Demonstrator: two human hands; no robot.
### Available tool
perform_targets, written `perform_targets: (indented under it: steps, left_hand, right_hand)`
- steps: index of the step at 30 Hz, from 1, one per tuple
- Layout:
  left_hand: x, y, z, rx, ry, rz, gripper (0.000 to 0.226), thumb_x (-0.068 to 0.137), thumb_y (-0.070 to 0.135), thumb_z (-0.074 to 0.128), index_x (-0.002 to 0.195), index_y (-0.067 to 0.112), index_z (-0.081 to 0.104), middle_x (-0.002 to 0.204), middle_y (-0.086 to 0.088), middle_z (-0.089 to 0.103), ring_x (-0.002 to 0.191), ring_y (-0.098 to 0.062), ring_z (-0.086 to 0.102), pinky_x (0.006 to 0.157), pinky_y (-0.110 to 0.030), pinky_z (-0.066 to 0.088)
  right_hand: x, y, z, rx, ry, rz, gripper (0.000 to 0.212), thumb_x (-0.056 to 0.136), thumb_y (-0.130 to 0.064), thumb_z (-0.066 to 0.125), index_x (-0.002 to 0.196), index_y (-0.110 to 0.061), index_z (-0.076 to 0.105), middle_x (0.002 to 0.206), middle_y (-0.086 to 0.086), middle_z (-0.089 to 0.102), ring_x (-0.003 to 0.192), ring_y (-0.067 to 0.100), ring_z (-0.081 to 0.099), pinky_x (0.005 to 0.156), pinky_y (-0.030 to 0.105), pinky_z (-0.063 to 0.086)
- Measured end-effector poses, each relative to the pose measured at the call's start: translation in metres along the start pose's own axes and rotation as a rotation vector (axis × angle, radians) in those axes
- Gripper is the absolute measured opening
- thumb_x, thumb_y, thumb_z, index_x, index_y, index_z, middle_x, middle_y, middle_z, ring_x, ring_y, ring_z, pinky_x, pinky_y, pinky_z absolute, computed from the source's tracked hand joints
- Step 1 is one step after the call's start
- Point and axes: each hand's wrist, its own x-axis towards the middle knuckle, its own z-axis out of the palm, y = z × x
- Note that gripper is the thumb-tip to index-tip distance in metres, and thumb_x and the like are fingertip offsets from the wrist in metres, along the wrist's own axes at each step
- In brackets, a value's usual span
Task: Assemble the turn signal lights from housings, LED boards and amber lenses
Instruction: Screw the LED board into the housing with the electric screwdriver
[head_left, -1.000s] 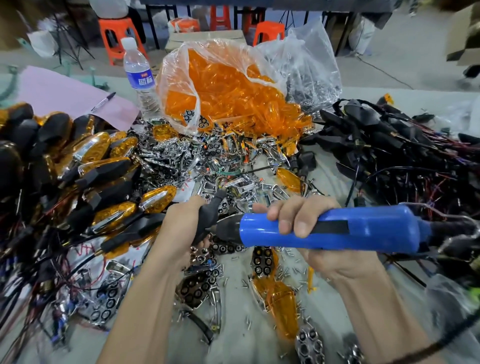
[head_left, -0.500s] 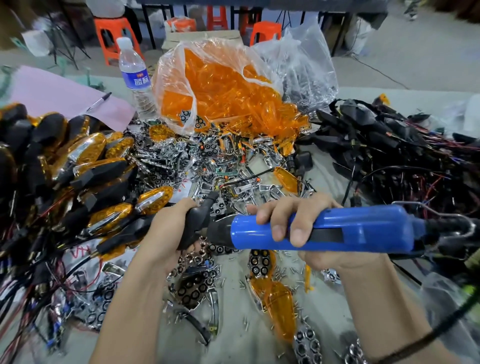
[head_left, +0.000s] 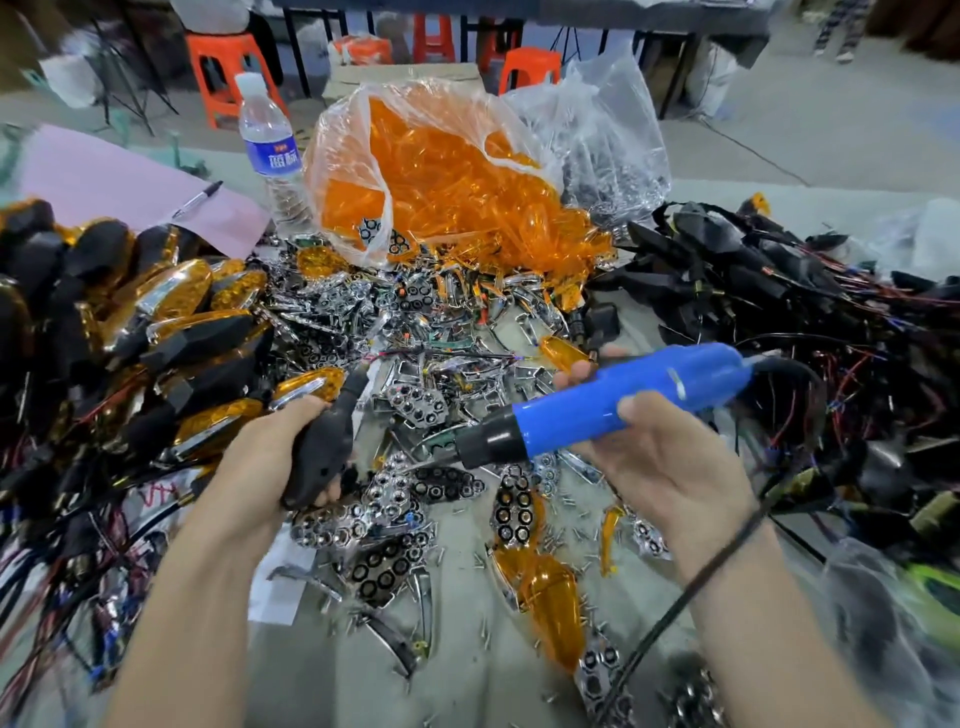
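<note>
My left hand (head_left: 270, 462) grips a black turn signal housing (head_left: 324, 449) with its stalk pointing up and away. My right hand (head_left: 660, 462) holds a blue electric screwdriver (head_left: 618, 400), palm turned up, the black nose pointing left toward the housing with a small gap between them. Chrome LED boards (head_left: 415, 410) and small screws lie scattered on the table below. An amber lens (head_left: 545, 582) lies near the front. A clear bag of amber lenses (head_left: 441, 176) stands at the back.
Finished black-and-amber lights (head_left: 156, 332) are piled at the left. Black housings with wires (head_left: 779, 291) are heaped at the right. A water bottle (head_left: 270, 150), pink paper (head_left: 119, 182) with a pen and a second clear bag (head_left: 608, 150) stand behind. The screwdriver's cable (head_left: 691, 592) crosses my right wrist.
The screwdriver has pulled back from the housing and tilted up at the right. My right hand has rolled palm up. My left hand lowered the housing slightly.
</note>
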Motion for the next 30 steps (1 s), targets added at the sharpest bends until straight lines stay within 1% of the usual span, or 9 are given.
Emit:
perform_targets:
  steps: [3,5,7,9,12,17,23,27,30]
  left_hand:
    - [-0.007,-0.007,0.002,-0.151,-0.096,0.039,0.036,0.098,0.044,0.058,0.089,0.016,0.079,0.090,-0.025,0.073,0.057,-0.027,0.065,0.048,-0.032,0.054]
    - [-0.013,-0.007,-0.001,-0.222,-0.186,0.084,0.024,0.091,0.040,0.069,0.100,0.020,0.079,0.097,-0.014,0.074,0.067,-0.022,0.067,0.057,-0.030,0.058]
    - [-0.017,-0.004,-0.005,-0.169,-0.290,0.143,0.029,0.077,0.035,0.079,0.103,0.023,0.077,0.098,-0.007,0.070,0.070,-0.017,0.063,0.061,-0.024,0.056]
    - [-0.021,0.001,-0.004,-0.103,-0.346,0.185,0.032,0.071,0.031,0.079,0.102,0.022,0.076,0.093,-0.009,0.063,0.067,-0.015,0.057,0.059,-0.020,0.051]
    - [-0.023,0.009,0.006,-0.115,-0.216,0.205,0.019,0.075,0.022,0.075,0.094,0.024,0.079,0.087,-0.006,0.069,0.065,-0.014,0.060,0.056,-0.021,0.052]
    - [-0.027,0.021,0.018,-0.330,-0.127,0.198,0.023,0.087,0.018,0.056,0.102,0.013,0.072,0.077,-0.011,0.064,0.060,-0.022,0.059,0.049,-0.030,0.050]
    - [-0.032,0.028,0.025,-0.245,-0.039,0.235,0.036,0.062,0.022,0.074,0.097,0.013,0.070,0.072,-0.012,0.061,0.057,-0.023,0.053,0.044,-0.028,0.044]
    - [-0.039,0.031,0.035,-0.078,0.018,0.335,0.024,0.072,0.016,0.072,0.090,0.030,0.076,0.061,-0.004,0.060,0.051,-0.018,0.052,0.044,-0.029,0.046]
    - [-0.041,0.034,0.040,0.234,0.091,0.435,0.032,0.068,0.028,0.071,0.094,0.048,0.073,0.060,0.009,0.064,0.047,-0.011,0.051,0.045,-0.027,0.045]
  right_hand:
    - [0.007,-0.003,0.009,-0.280,0.442,-0.045,0.018,0.084,-0.005,0.075,0.097,-0.004,0.064,0.082,0.017,0.074,0.080,0.034,0.078,0.060,0.050,0.063]
    - [0.012,-0.006,0.016,-0.662,0.567,-0.181,0.037,0.069,-0.033,0.086,0.090,-0.009,0.068,0.070,0.004,0.074,0.071,0.023,0.078,0.057,0.044,0.062]
    - [0.011,-0.008,0.021,-1.047,0.700,-0.298,0.047,0.054,-0.058,0.079,0.070,-0.016,0.067,0.058,-0.016,0.068,0.055,0.004,0.068,0.054,0.029,0.052]
    - [0.012,-0.008,0.021,-1.302,0.804,-0.310,0.051,0.056,-0.069,0.069,0.060,-0.018,0.063,0.052,-0.016,0.063,0.049,0.003,0.060,0.052,0.024,0.041]
    - [0.021,-0.003,0.021,-1.403,0.811,-0.263,0.052,0.061,-0.069,0.064,0.060,-0.017,0.064,0.054,-0.011,0.061,0.051,0.012,0.059,0.051,0.025,0.041]
    - [0.047,-0.004,0.028,-1.565,0.752,-0.099,0.044,0.072,-0.063,0.067,0.076,-0.019,0.064,0.078,0.001,0.068,0.070,0.026,0.065,0.068,0.035,0.052]
    - [0.068,0.016,0.043,-1.881,0.572,0.064,0.052,0.071,-0.071,0.062,0.083,-0.021,0.055,0.072,-0.004,0.052,0.058,0.016,0.049,0.050,0.028,0.029]
    - [0.074,0.041,0.035,-1.946,0.508,0.178,0.057,0.080,-0.070,0.057,0.093,-0.015,0.058,0.084,0.000,0.060,0.070,0.024,0.058,0.062,0.032,0.039]
    - [0.072,0.050,0.031,-2.015,0.551,0.109,0.066,0.084,-0.076,0.054,0.098,-0.012,0.062,0.077,-0.001,0.056,0.072,0.028,0.059,0.063,0.033,0.040]
